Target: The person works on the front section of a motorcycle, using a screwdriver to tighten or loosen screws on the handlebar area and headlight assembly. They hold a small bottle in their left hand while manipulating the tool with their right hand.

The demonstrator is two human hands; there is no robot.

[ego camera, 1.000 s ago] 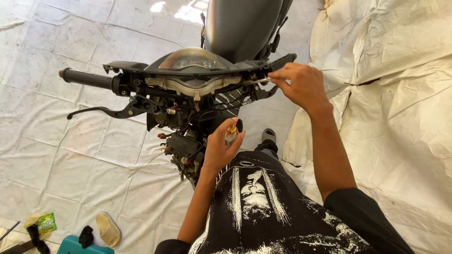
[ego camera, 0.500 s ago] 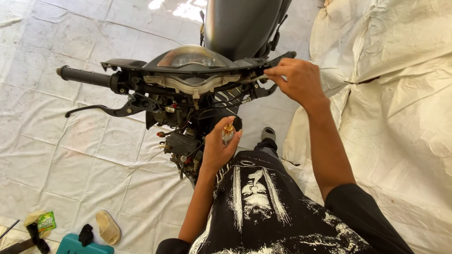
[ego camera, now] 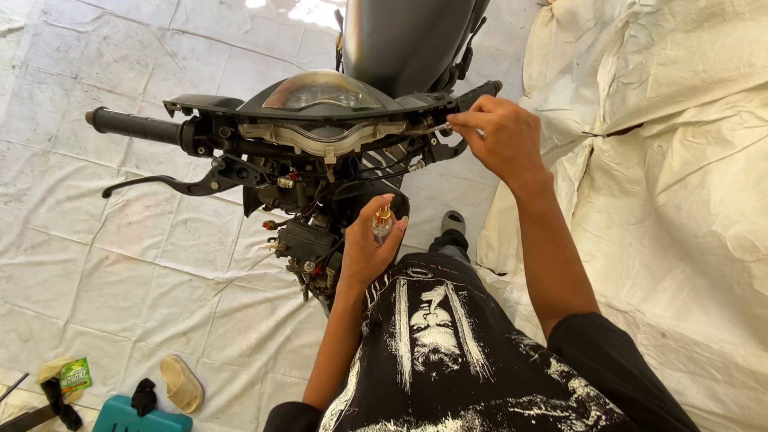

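small brass-tipped bulb [ego camera: 382, 222] gripped in left hand [ego camera: 366, 250]; right hand [ego camera: 500, 138] pinches thin cable [ego camera: 428, 129] at motorcycle handlebar [ego camera: 320, 128] just beside its fingertips.

White floor sheeting [ego camera: 120, 264]; tan sandal [ego camera: 181, 383], teal box [ego camera: 128, 418], green packet [ego camera: 75, 374] lower left.

Head camera looks steeply down, close over the motorcycle handlebar [ego camera: 320, 132].

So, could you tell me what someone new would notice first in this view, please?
A motorcycle with its front covers off stands in the middle on white sheeting, wiring exposed below the handlebar. The right hand pinches something thin at the right end of the handlebar, while the left hand holds a small bulb lower down. A tan sandal lies at bottom left.
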